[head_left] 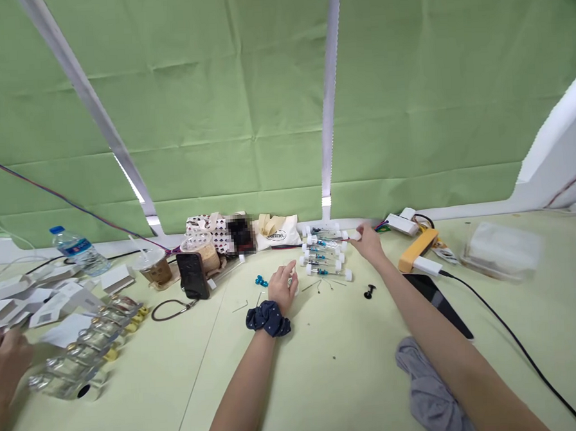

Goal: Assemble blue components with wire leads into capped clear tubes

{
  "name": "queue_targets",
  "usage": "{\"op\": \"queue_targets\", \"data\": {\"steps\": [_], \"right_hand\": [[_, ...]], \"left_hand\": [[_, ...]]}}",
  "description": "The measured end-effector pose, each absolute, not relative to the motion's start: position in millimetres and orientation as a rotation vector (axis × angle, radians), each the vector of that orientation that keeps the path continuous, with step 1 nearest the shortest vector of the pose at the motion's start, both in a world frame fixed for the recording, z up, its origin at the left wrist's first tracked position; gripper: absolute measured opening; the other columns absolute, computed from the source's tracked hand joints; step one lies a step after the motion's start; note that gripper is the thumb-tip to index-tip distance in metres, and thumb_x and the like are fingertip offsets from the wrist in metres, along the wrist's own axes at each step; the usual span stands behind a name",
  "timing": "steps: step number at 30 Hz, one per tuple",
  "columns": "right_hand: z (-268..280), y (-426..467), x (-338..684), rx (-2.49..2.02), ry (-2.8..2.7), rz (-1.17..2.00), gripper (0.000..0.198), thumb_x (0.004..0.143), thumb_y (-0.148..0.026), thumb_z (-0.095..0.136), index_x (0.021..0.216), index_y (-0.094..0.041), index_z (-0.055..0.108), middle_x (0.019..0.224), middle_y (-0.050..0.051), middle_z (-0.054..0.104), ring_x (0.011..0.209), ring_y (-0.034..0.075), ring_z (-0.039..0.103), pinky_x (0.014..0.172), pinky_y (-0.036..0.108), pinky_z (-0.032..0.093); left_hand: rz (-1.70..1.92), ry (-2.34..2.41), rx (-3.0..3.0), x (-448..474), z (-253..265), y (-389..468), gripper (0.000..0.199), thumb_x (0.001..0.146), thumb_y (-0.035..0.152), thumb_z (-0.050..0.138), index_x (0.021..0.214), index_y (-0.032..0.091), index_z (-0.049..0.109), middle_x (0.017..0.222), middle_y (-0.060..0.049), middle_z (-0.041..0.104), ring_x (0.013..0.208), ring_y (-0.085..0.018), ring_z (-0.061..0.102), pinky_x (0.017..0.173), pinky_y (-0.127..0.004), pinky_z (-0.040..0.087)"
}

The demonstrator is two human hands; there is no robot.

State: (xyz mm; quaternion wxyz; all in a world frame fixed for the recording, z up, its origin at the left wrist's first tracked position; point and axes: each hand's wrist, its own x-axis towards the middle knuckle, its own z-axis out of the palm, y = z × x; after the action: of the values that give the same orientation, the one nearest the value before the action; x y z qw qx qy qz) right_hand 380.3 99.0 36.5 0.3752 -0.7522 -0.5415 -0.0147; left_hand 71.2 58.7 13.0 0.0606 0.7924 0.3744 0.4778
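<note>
Seen reaching forward from the lower edge with a bare left forearm (244,391), angled up and rightward, ending in a bare left hand (282,291) with fingers loosely curled and pointing ahead. Stretching farther out from the lower right with a long, bare right arm (434,343), slanted leftward to a bare right hand (370,242), fingers bent inward, exact fingertip pose too small to tell.
</note>
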Motion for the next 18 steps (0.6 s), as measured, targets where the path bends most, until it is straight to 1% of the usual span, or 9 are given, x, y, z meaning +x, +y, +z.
{"op": "queue_targets", "data": {"steps": [2, 3, 5, 6, 8, 10, 14, 16, 18], "right_hand": [[53, 94, 363, -1.662, -1.365, 0.069, 0.047, 0.061, -0.024, 0.069, 0.103, -0.014, 0.049, 0.09, 0.006, 0.059, 0.068, 0.015, 0.056, 0.065, 0.027, 0.045], [61, 91, 351, -1.567, -1.4, 0.173, 0.048, 0.06, -0.025, 0.071, 0.102, -0.014, 0.05, 0.084, 0.004, 0.059, 0.063, 0.014, 0.055, 0.061, 0.026, 0.046], [76, 83, 323, -1.407, -1.562, 0.421, 0.043, 0.061, -0.028, 0.071, 0.097, -0.014, 0.053, 0.07, 0.0, 0.056, 0.06, 0.013, 0.054, 0.058, 0.026, 0.046], [83, 78, 308, -1.326, -1.665, 0.52, 0.041, 0.062, -0.029, 0.071, 0.097, -0.015, 0.055, 0.069, -0.001, 0.056, 0.061, 0.014, 0.055, 0.058, 0.025, 0.046], [94, 68, 280, -1.192, -1.879, 0.604, 0.035, 0.066, -0.029, 0.069, 0.097, -0.017, 0.058, 0.083, 0.002, 0.058, 0.069, 0.014, 0.056, 0.062, 0.026, 0.047], [102, 59, 257, -1.086, -2.076, 0.601, 0.032, 0.074, -0.028, 0.063, 0.105, -0.021, 0.058, 0.098, 0.005, 0.056, 0.079, 0.015, 0.056, 0.067, 0.027, 0.046], [110, 52, 233, -1.058, -2.297, 0.503, 0.034, 0.081, -0.021, 0.055, 0.114, -0.023, 0.055, 0.106, 0.008, 0.052, 0.093, 0.018, 0.053, 0.08, 0.031, 0.044], [112, 54, 229, -1.068, -2.35, 0.472, 0.034, 0.081, -0.017, 0.054, 0.114, -0.022, 0.055, 0.108, 0.008, 0.051, 0.098, 0.019, 0.052, 0.085, 0.033, 0.042], [113, 57, 227, -1.071, -2.398, 0.456, 0.032, 0.081, -0.015, 0.053, 0.113, -0.02, 0.055, 0.109, 0.009, 0.052, 0.1, 0.02, 0.051, 0.085, 0.033, 0.041]], "left_hand": [[1.429, 1.178, 2.368, 72, 14, 58, 0.041, 0.082, 0.031, 0.051, 0.12, 0.042, 0.039, 0.079, 0.003, 0.061, 0.081, -0.021, 0.061, 0.07, -0.039, 0.051], [1.414, 1.206, 2.351, 72, 15, 57, 0.043, 0.082, 0.032, 0.052, 0.121, 0.043, 0.037, 0.078, 0.004, 0.062, 0.081, -0.021, 0.062, 0.07, -0.039, 0.051], [1.379, 1.264, 2.315, 73, 16, 56, 0.046, 0.08, 0.033, 0.053, 0.121, 0.043, 0.035, 0.076, 0.005, 0.062, 0.082, -0.021, 0.062, 0.07, -0.038, 0.051], [1.366, 1.292, 2.298, 73, 17, 55, 0.047, 0.08, 0.034, 0.054, 0.121, 0.043, 0.034, 0.076, 0.005, 0.062, 0.082, -0.021, 0.062, 0.07, -0.038, 0.051], [1.353, 1.338, 2.271, 74, 18, 55, 0.047, 0.078, 0.035, 0.056, 0.12, 0.043, 0.035, 0.075, 0.006, 0.062, 0.083, -0.022, 0.062, 0.069, -0.038, 0.051], [1.36, 1.357, 2.263, 74, 17, 55, 0.044, 0.077, 0.037, 0.057, 0.116, 0.042, 0.038, 0.074, 0.006, 0.062, 0.082, -0.022, 0.061, 0.068, -0.038, 0.051], [1.351, 1.294, 2.296, 74, 13, 58, 0.025, 0.078, 0.041, 0.052, 0.102, 0.034, 0.049, 0.073, 0.001, 0.061, 0.077, -0.023, 0.061, 0.065, -0.04, 0.051], [1.337, 1.27, 2.307, 73, 11, 60, 0.021, 0.08, 0.042, 0.049, 0.097, 0.031, 0.052, 0.072, -0.001, 0.06, 0.075, -0.022, 0.061, 0.064, -0.04, 0.051], [1.336, 1.267, 2.306, 73, 10, 61, 0.019, 0.079, 0.042, 0.05, 0.094, 0.032, 0.053, 0.071, -0.001, 0.059, 0.076, -0.023, 0.06, 0.065, -0.041, 0.051]]}}
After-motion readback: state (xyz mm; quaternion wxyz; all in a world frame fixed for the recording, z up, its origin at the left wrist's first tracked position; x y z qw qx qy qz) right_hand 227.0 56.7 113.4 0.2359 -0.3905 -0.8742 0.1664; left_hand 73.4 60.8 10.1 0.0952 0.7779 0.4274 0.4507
